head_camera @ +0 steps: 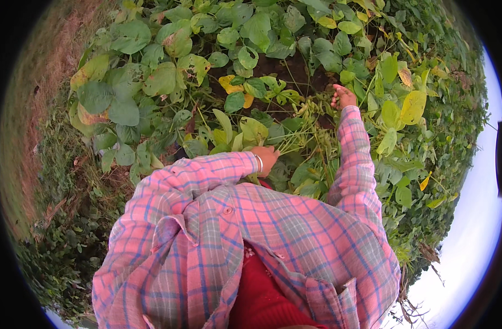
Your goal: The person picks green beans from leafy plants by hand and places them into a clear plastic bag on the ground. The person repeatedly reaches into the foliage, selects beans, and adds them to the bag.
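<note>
My left hand [267,160], with a pale bangle at its wrist, is closed around the stems of a bundle of leafy plants [292,142]. The bundle fans out to the upper right, with green pods [306,110] at its far side. My right hand [343,97] is farther out, right of the pods, its fingers curled among leaves and stems. Whether something lies within those fingers is hidden. Broad leaves [253,129], some with holes, stand just above my left hand.
Dense leafy plants [129,88] surround both hands, with yellowing leaves [413,107] on the right. Dark soil [275,68] shows between them. A strip of dry, brownish ground [49,86] runs along the left. Dry twigs [409,310] stick out at the lower right.
</note>
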`<action>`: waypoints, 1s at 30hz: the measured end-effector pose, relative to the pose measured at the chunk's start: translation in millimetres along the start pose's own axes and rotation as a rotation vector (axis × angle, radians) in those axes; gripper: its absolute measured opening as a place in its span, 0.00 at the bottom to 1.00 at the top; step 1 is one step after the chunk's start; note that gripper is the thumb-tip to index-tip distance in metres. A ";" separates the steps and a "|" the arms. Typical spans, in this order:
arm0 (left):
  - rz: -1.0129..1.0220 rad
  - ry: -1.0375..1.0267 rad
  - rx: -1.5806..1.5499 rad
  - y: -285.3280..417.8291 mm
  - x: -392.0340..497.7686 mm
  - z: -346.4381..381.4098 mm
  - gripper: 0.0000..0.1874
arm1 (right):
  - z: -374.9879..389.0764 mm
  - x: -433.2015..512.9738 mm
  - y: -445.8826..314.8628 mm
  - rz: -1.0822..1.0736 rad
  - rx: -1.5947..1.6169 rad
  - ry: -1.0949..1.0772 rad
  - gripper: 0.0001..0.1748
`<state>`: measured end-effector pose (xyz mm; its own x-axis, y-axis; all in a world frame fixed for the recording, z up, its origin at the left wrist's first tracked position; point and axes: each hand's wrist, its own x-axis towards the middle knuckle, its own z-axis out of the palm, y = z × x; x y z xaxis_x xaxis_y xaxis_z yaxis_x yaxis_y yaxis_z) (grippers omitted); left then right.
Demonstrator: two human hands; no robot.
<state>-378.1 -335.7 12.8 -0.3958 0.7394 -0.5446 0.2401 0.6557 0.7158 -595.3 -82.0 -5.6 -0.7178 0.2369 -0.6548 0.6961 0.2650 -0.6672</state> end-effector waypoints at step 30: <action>0.017 0.099 0.084 -7.2 -13.2 8.3 0.38 | 24.9 -12.3 69.0 -0.496 -1.389 -0.153 0.23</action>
<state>-367.3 -348.9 11.3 -0.4752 0.7348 -0.4839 0.3192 0.6565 0.6835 -538.0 -89.9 -52.4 -0.8021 -0.2179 -0.5561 -0.2485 0.9684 -0.0210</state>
